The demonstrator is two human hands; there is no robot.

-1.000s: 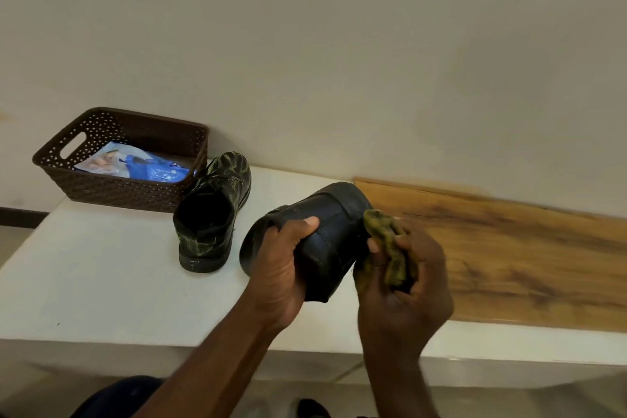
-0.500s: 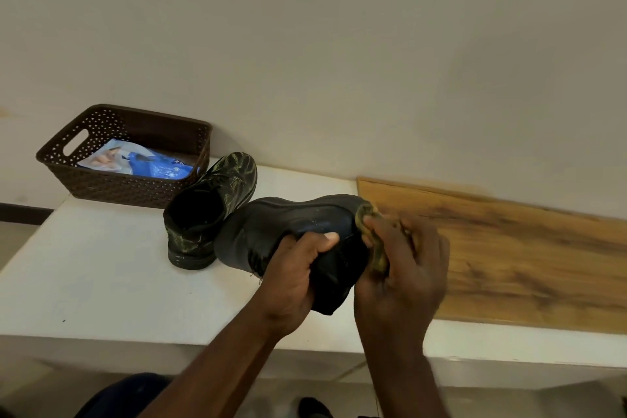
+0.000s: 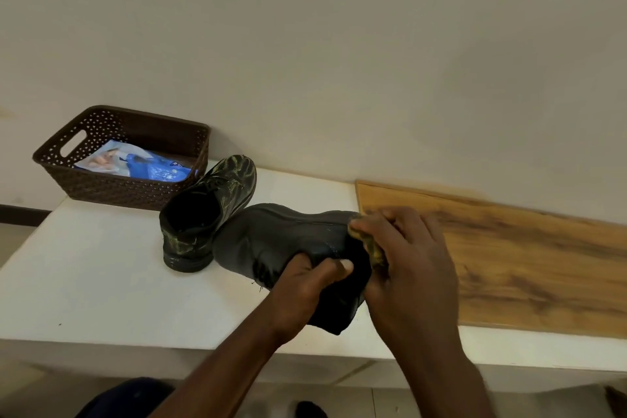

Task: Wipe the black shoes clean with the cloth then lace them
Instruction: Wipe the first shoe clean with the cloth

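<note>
**Cloth pressed to a held black shoe**

At the far left a dark brown perforated plastic basket (image 3: pixel 101 187) is sitting on the white table (image 3: pixel 101 282), holding a blue and white plastic packet (image 3: pixel 135 164). Just beside its right wall, a black lace-up shoe streaked with yellowish marks (image 3: pixel 207 214) is standing upright on the table, its toe pointing toward the wall.

Next to that, the left hand (image 3: pixel 302 295) is gripping a second black leather shoe (image 3: pixel 281 241), which is lying tilted over the table's front part. The thumb is curling over the upper while the other fingers are hidden behind the shoe.

The right hand (image 3: pixel 407 261) is pressing a crumpled yellow-green cloth (image 3: pixel 368 243) against that shoe's right end, fingers (image 3: pixel 390 217) bent round the cloth, which is mostly covered by the hand.

Farther right, a wood-grain board (image 3: pixel 543 265) is lying flat on the table against the wall.
</note>
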